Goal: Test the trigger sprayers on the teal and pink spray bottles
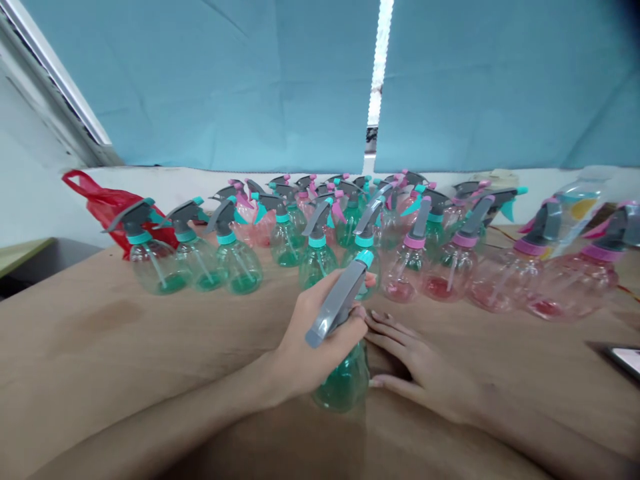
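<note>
Left hand [300,337] wrapped around the neck of a green spray bottle [345,387], gripping it beneath the grey spray head [337,303]; the bottle is at the near middle of the brown table [175,373], in front of the others. Right hand [417,363] released, palm down, fingers loosely spread just beside the bottle; from where I stand, I cannot tell whether the fingertips touch it. Behind the hands, turquoise-collared bottles [243,263] stand to the left and pink-collared bottles [505,280] to the right, with more of both crowded toward the wall. A red plastic bag [103,200] sits behind the leftmost bottles; a blue curtain [200,80] hangs above.
</note>
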Action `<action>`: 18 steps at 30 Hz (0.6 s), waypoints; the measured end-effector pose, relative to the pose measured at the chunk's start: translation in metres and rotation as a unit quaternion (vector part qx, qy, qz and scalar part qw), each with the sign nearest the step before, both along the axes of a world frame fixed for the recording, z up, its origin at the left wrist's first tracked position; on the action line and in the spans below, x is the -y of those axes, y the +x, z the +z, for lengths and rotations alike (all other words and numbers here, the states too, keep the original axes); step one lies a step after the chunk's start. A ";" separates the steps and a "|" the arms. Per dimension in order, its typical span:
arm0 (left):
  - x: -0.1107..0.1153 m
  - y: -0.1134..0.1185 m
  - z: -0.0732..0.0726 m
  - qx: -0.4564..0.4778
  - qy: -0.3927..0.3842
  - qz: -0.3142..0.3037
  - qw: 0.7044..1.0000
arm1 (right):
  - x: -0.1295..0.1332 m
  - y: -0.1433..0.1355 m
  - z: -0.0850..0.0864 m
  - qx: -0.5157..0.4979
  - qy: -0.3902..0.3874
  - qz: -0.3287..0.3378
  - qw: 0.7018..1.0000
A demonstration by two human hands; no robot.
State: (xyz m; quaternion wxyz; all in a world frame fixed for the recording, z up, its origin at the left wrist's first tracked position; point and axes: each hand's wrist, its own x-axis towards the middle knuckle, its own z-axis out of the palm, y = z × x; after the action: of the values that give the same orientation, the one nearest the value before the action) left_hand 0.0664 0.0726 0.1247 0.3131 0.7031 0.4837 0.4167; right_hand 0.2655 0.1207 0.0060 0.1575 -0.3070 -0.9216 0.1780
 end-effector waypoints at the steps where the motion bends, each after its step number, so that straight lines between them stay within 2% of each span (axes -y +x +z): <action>1: 0.000 0.000 0.000 -0.002 -0.002 0.003 1.000 | 0.000 0.000 -0.001 -0.002 0.003 0.000 1.000; 10: 0.001 0.002 0.001 0.018 -0.032 0.006 0.999 | 0.002 0.000 0.000 -0.020 0.008 0.000 1.000; 18: -0.001 -0.002 0.000 -0.023 -0.002 0.018 1.000 | 0.000 0.001 -0.003 -0.028 0.001 0.001 1.000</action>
State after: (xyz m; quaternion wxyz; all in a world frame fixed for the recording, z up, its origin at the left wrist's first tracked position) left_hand 0.0647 0.0735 0.1250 0.2956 0.7034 0.5039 0.4048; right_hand 0.2668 0.1210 0.0034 0.1833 -0.3010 -0.9172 0.1861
